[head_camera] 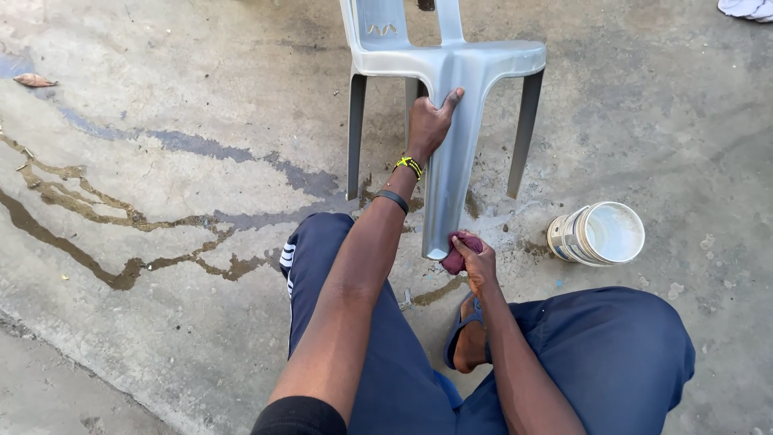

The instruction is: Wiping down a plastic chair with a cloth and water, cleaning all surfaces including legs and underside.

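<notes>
A grey plastic chair (475,64) stands tilted toward me on wet concrete. My left hand (428,122) grips the upper part of its near front leg, thumb across the leg's face. My right hand (477,259) is closed on a dark red cloth (460,250) pressed against the foot of that same leg. Bracelets, one yellow beaded and one black, sit on my left wrist. I am crouched, with my knees in dark blue trousers on either side.
A white metal can (600,234) lies on its side to the right of the chair, its mouth facing me. Streams of dirty water (121,217) run across the concrete at left. My sandalled foot (467,342) is beneath the chair leg.
</notes>
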